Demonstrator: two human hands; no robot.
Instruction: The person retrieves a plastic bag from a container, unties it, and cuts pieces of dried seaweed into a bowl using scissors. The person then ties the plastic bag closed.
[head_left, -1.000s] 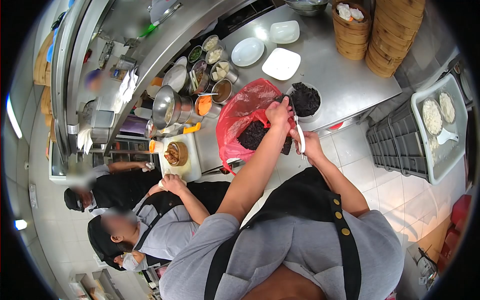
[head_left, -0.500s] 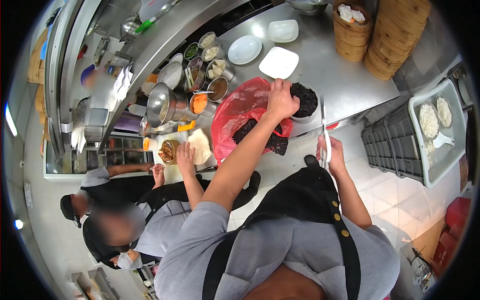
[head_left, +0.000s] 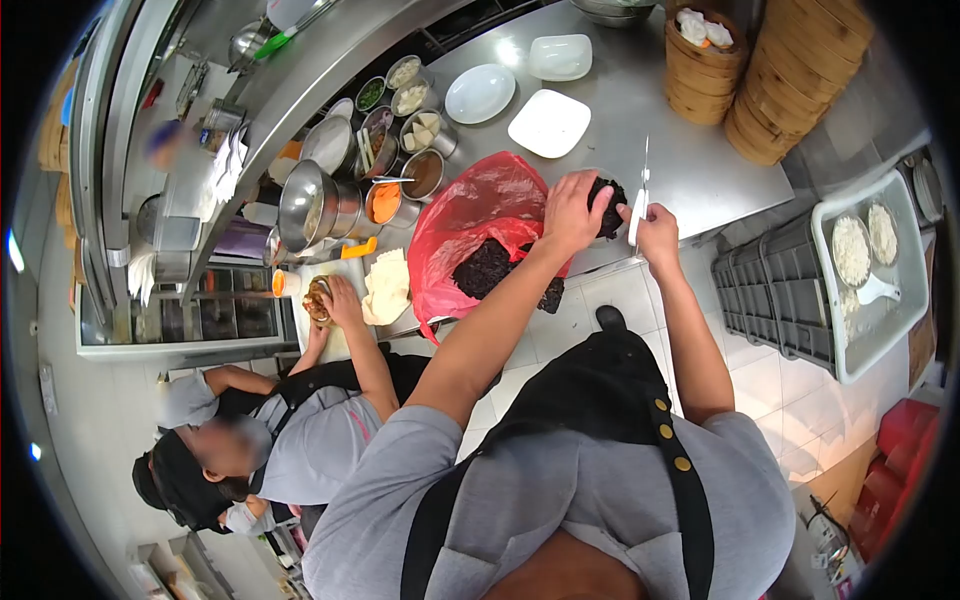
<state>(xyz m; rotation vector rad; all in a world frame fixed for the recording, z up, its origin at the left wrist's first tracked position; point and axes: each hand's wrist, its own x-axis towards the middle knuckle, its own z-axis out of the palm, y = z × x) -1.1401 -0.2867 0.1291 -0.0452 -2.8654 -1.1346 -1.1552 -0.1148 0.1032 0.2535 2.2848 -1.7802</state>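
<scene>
My left hand (head_left: 573, 212) is closed at the left side of a dark, crinkled clump that looks like black fungus (head_left: 607, 212), its thumb lying against it. The clump sits over a pale bowl mostly hidden by my hands. My right hand (head_left: 657, 236) grips white-handled scissors (head_left: 641, 205), held upright with the blades pointing away from me, at the clump's right side. Left of my left hand, an open red plastic bag (head_left: 450, 215) holds more black fungus (head_left: 482, 268), some spilling over its near edge.
White dishes (head_left: 550, 122) stand behind the bag on the steel counter (head_left: 690, 165). Bamboo steamers (head_left: 705, 80) are at the back right. A crate (head_left: 775, 290) bears a white tub (head_left: 905, 330). Metal containers (head_left: 425, 175) of ingredients line the left; a co-worker (head_left: 310, 440) handles food there.
My right hand has raised the scissors up to the bowl. My left hand has shifted onto the black fungus there. The co-worker's hands have come together around a food-filled container.
</scene>
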